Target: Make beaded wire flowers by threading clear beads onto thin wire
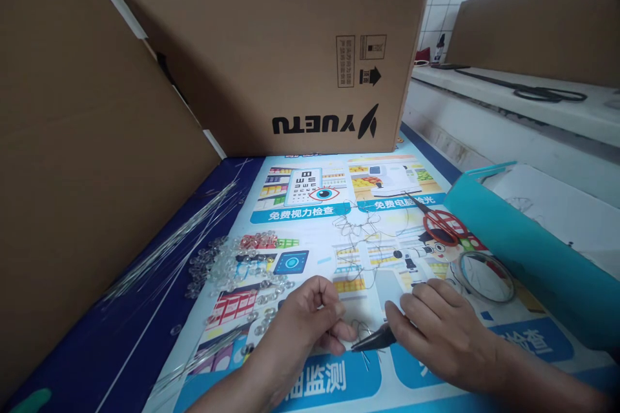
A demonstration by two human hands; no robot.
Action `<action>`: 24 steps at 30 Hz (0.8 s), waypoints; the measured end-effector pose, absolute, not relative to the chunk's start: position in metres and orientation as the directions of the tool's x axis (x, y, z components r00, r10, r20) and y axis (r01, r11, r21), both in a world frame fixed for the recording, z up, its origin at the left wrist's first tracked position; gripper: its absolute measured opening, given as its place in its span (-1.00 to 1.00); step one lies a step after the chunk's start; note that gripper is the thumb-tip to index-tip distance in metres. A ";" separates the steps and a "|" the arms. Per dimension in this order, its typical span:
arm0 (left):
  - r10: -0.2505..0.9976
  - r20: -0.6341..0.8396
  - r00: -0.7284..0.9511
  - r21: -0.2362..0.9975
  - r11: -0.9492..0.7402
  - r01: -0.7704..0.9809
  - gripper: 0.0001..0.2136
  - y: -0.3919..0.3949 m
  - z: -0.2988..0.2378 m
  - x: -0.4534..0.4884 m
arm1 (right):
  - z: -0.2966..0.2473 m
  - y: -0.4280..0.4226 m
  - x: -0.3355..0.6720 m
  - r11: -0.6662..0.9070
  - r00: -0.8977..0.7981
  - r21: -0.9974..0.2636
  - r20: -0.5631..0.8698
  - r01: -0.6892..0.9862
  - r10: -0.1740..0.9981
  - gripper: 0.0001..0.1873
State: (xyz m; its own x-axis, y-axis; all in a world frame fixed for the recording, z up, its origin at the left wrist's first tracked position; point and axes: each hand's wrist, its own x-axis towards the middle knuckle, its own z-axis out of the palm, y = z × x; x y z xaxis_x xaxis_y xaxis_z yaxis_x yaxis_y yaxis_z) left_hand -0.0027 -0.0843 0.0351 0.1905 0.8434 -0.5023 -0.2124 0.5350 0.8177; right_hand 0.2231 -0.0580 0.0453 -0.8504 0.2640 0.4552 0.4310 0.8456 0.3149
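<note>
My right hand (443, 329) is closed round a pair of dark needle-nose pliers (374, 339), whose handles are mostly hidden in the fist. The jaws point left toward the fingertips of my left hand (312, 316). My left hand is pinched closed, apparently at one end of a small bundle of thin bent wires (367, 350) around the pliers' tip; the exact grip is too fine to make out. Beyond both hands lie tangled loops of thin wire (358, 222). A pile of clear glass-like beads (232, 258) is spread out to the left of my left hand.
Straight thin wires (184, 226) lie at the left, with more (198, 356) nearer me. Red-handled scissors (443, 227) and a round clear-rimmed object (485, 276) rest right. A teal box (533, 251) stands at the right edge. Cardboard panels (271, 51) wall the back and left.
</note>
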 end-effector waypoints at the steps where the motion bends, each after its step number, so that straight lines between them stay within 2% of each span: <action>1: 0.844 -0.500 0.193 0.817 0.534 -0.218 -0.69 -0.084 0.035 -0.003 | 0.045 -0.058 0.223 0.848 -0.851 0.312 0.455 0.428 0.262 -0.81; 6: 0.850 -0.487 0.201 0.821 0.524 -0.227 -0.70 -0.085 0.033 -0.001 | 0.043 -0.058 0.223 0.857 -0.855 0.300 0.449 0.418 0.260 -0.83; 15: 0.857 -0.487 0.170 0.844 0.512 -0.161 -0.72 -0.086 0.036 -0.001 | 0.037 -0.060 0.224 0.870 -0.878 0.254 0.351 0.423 0.325 -0.85; 22: 0.886 -0.437 0.157 0.882 0.456 -0.118 -0.73 -0.086 0.035 -0.002 | 0.035 -0.062 0.219 0.872 -0.855 0.096 0.272 0.481 0.441 -0.96; 24: 0.891 -0.425 0.159 0.887 0.445 -0.123 -0.73 -0.086 0.035 -0.001 | 0.035 -0.063 0.217 0.864 -0.836 0.044 0.281 0.501 0.471 -0.90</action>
